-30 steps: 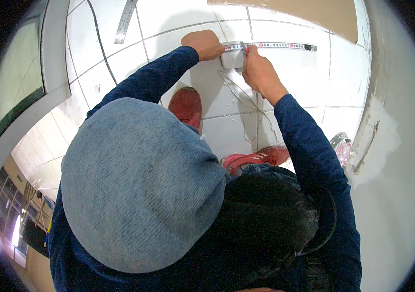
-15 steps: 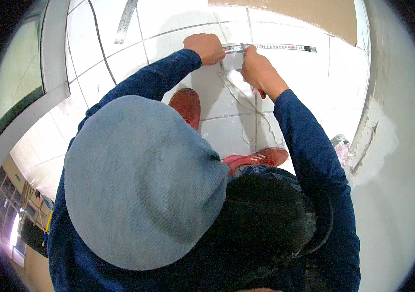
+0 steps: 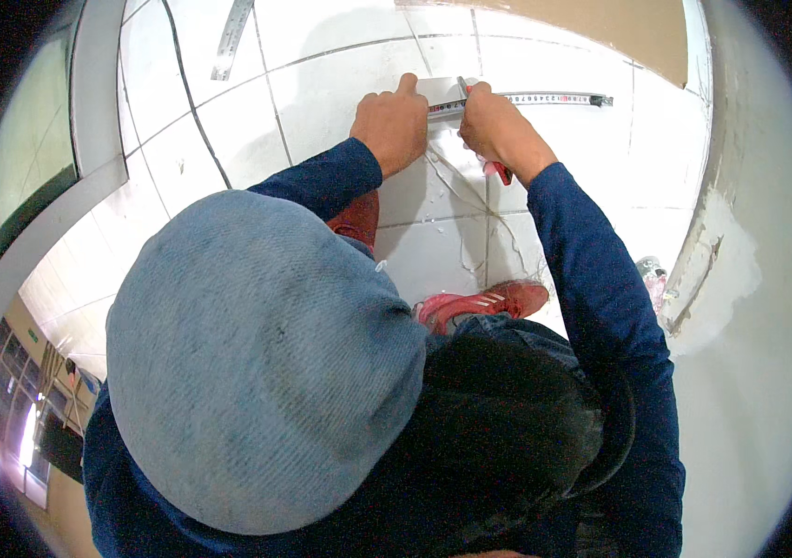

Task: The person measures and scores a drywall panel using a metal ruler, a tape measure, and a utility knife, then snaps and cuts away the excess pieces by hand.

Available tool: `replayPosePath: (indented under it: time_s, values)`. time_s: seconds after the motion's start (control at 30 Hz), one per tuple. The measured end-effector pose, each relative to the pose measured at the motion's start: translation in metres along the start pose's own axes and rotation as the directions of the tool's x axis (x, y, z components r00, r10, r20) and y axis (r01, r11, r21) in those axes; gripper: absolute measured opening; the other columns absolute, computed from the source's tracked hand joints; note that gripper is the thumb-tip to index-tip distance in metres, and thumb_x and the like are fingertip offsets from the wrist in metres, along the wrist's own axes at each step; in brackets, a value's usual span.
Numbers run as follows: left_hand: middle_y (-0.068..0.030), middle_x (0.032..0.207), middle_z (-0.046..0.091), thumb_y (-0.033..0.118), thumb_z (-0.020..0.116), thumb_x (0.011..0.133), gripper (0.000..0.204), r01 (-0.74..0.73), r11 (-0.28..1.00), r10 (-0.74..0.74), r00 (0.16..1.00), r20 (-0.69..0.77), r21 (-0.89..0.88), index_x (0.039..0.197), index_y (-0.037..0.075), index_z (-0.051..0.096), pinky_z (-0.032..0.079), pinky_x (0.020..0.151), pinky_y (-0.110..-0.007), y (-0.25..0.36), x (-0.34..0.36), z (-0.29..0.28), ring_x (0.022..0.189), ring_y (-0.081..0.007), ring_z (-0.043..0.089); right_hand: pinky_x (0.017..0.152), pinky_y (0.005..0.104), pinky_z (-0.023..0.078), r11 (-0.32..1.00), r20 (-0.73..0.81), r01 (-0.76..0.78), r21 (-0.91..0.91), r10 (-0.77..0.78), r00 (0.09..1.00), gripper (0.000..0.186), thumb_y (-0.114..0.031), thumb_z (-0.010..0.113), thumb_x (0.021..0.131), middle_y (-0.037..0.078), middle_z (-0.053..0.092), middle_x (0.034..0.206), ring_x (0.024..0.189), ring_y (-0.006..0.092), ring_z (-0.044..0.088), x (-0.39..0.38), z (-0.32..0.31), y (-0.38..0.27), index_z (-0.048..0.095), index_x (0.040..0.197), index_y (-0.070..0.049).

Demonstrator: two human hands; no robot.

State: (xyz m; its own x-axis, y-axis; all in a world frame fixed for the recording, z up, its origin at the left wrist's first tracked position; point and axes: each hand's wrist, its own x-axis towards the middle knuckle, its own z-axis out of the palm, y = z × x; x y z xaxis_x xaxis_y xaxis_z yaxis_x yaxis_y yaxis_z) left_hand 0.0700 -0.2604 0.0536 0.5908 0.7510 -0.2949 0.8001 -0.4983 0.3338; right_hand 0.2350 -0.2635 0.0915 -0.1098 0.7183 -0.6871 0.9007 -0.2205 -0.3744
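My left hand (image 3: 391, 128) is closed at the left end of a pulled-out tape measure (image 3: 559, 98), one digit sticking up; the tape's case does not show. The pale blade, printed with black and red marks, runs right to a dark end. In my right hand (image 3: 498, 130) is a utility knife (image 3: 504, 173) with a red handle; its thin metal blade points away from me, across the tape. Between my hands, a pale flat piece (image 3: 439, 90) lies beneath the tape.
White tiles (image 3: 424, 256) form the floor. A steel ruler (image 3: 231, 42) lies at the far left beside a dark cable (image 3: 182, 70). A brown board (image 3: 600, 28) is at the far right. Thin pale string (image 3: 470, 195) trails near my red shoes (image 3: 489, 305). A wall (image 3: 759, 307) rises on the right.
My left hand has shifted slightly nearer to me, and one of its digits now points up. The right hand stays on the knife at the tape. The tape's right end sits slightly lower in view.
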Motion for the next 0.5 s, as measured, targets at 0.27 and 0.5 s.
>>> replayPosePath:
  time_s: [0.27,0.5]
  values:
    - [-0.02,0.132,0.053,0.009,0.065,0.077,0.016,-0.135,0.99,0.136,0.99,-0.02,0.039,0.087,-0.004,0.065,0.055,0.069,-0.045,0.001,-0.005,-0.002,0.076,-0.033,0.069,0.058,0.041,0.058,0.999,0.124,-0.052,0.017,0.049,0.991,0.026,-0.006,0.054,0.084,0.028,0.066,0.079,0.065,0.0343,0.07,0.003,-0.012,0.002,0.053,0.098,0.016]
    - [-0.0327,0.144,0.04,0.012,0.058,0.084,0.023,-0.16,0.98,0.141,0.979,0.151,0.121,0.093,-0.006,0.069,0.057,0.069,-0.043,0.005,0.0,0.02,0.073,-0.0346,0.07,0.069,0.0445,0.058,0.993,0.075,-0.115,0.038,0.112,0.991,0.032,-0.006,0.056,0.083,0.03,0.066,0.083,0.077,0.0418,0.069,0.004,0.001,-0.005,0.049,0.107,0.014]
